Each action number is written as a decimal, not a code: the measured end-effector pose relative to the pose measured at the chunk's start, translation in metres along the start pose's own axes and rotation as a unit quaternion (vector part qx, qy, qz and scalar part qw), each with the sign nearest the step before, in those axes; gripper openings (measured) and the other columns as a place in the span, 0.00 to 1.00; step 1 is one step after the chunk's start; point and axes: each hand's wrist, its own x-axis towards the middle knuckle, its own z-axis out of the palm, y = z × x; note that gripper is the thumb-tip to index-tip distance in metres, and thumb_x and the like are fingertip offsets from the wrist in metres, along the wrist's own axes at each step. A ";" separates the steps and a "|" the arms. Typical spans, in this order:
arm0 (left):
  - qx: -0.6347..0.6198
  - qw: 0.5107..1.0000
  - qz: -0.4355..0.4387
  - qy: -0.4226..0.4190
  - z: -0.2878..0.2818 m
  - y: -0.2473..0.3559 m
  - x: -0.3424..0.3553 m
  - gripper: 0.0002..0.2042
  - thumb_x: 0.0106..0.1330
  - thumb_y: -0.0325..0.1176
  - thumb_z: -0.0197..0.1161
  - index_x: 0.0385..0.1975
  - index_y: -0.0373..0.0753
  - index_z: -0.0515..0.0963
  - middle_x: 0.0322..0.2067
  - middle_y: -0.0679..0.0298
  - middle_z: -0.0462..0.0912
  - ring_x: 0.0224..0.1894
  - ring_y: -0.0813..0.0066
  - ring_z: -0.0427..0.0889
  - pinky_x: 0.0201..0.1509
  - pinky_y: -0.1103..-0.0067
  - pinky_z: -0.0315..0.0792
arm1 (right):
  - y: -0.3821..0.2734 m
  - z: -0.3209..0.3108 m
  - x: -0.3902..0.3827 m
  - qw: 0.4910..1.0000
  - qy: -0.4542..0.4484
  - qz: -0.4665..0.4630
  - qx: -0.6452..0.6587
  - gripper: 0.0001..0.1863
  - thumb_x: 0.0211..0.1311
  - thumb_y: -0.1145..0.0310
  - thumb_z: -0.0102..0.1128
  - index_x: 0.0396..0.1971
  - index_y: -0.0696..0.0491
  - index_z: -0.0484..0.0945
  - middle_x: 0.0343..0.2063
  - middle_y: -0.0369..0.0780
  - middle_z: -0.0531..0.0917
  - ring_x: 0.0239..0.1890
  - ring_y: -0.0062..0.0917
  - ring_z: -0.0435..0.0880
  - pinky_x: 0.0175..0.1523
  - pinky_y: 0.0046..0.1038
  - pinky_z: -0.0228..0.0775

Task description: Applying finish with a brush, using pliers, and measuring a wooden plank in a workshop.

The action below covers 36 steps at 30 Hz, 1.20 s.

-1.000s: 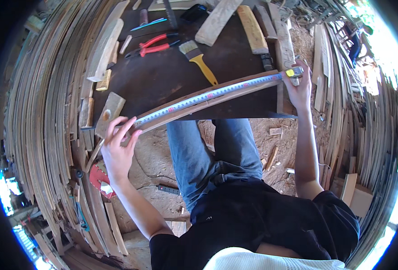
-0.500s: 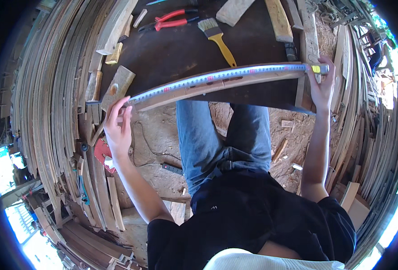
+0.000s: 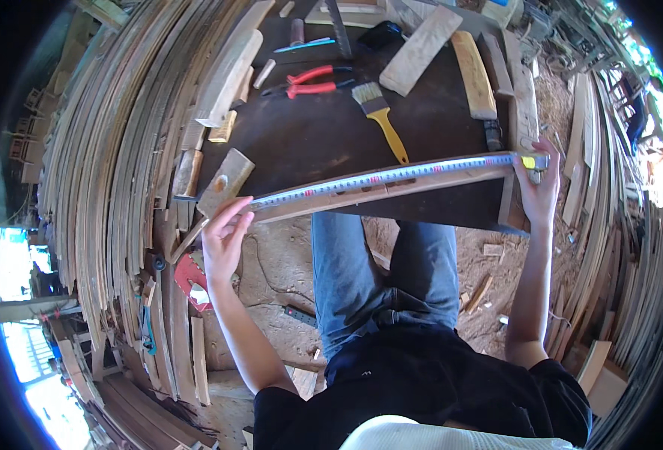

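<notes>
Tape measure [image 3: 376,178] is what I see stretched out between one person's two hands. Its long white ribbon runs along a thin stick of wood [image 3: 350,198], close to the front edge of the dark table [image 3: 309,142]. The right end is farther from the person's body than the left end.

The right hand [image 3: 539,184] has its thumb and fingers clamped on the gray and yellow case [image 3: 531,162]. The left hand [image 3: 222,244] is at the other end of the ribbon. Its thumb and first finger are a little apart, right by the end of the stick. I cannot tell if they pinch the ribbon, the wood or both.

A brush [image 3: 384,124] with a yellow handle lies just past the stick, with its handle tip near the ribbon. Red pliers [image 3: 312,82] lie farther back, to the left of the brush. A pale board [image 3: 421,51] rests behind the brush. Near the left hand is a wood block [image 3: 226,182] with a knot in it.

Down below, I see blue jeans [image 3: 342,262] and a dark power strip [image 3: 300,316] on the dusty floor [image 3: 282,259].
</notes>
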 end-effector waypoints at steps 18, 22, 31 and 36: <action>0.138 0.990 0.020 0.005 -0.005 0.020 0.008 0.13 0.70 0.30 0.72 0.54 0.42 0.88 0.39 0.67 0.90 0.26 0.85 0.69 0.33 0.83 0.68 | 0.001 0.000 0.000 0.999 -0.015 0.028 0.008 0.30 0.64 0.62 0.76 0.62 0.53 0.75 0.51 0.45 0.84 0.56 0.38 0.83 0.64 0.41 0.72; 0.136 0.988 0.059 0.041 -0.002 0.020 0.013 0.13 0.70 0.30 0.72 0.54 0.42 0.88 0.38 0.64 0.90 0.29 0.83 0.76 0.37 0.81 0.74 | 0.003 -0.001 -0.002 0.999 -0.019 0.028 0.011 0.29 0.64 0.62 0.76 0.61 0.53 0.75 0.52 0.45 0.83 0.57 0.39 0.82 0.64 0.41 0.71; 0.051 0.997 -0.038 -0.038 -0.013 0.008 0.016 0.16 0.72 0.28 0.71 0.58 0.38 0.85 0.35 0.68 0.88 0.32 0.86 0.78 0.40 0.85 0.74 | 0.003 0.001 -0.001 0.999 -0.018 0.026 -0.002 0.28 0.65 0.61 0.76 0.60 0.54 0.75 0.52 0.46 0.83 0.57 0.39 0.82 0.64 0.40 0.71; -0.050 0.991 -0.078 -0.091 -0.022 0.002 0.019 0.16 0.71 0.26 0.71 0.57 0.33 0.83 0.46 0.65 0.86 0.41 0.85 0.81 0.51 0.84 0.76 | 0.003 0.001 0.000 1.000 -0.007 -0.004 -0.006 0.28 0.64 0.62 0.77 0.59 0.55 0.75 0.51 0.47 0.83 0.55 0.41 0.83 0.62 0.40 0.73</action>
